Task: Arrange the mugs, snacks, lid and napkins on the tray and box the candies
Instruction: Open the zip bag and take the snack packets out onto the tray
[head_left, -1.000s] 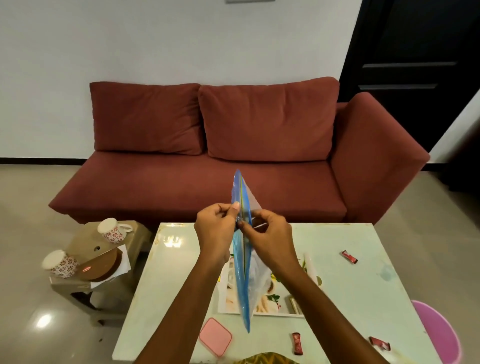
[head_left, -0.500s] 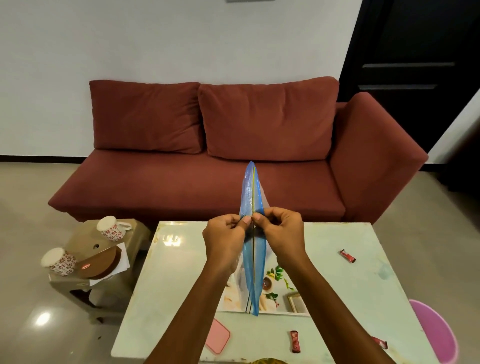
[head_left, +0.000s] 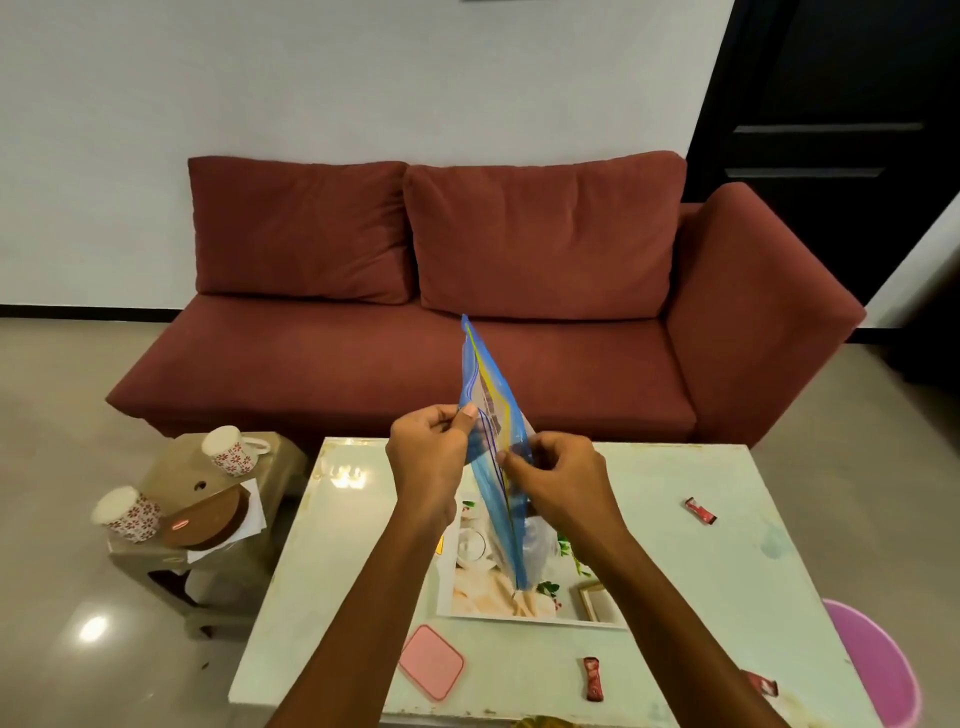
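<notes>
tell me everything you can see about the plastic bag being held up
The plastic bag is a clear, thin zip bag with blue edges and a yellow strip along its seal. It is held edge-on above the table, tilted, with its top corner toward the sofa. The left hand and right hand each pinch one side of its mouth, which is slightly parted. Its contents cannot be made out.

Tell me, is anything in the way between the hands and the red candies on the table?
Only the bag: the left hand and right hand both pinch it, so neither is free. On the table nothing covers the candies at and.
</notes>
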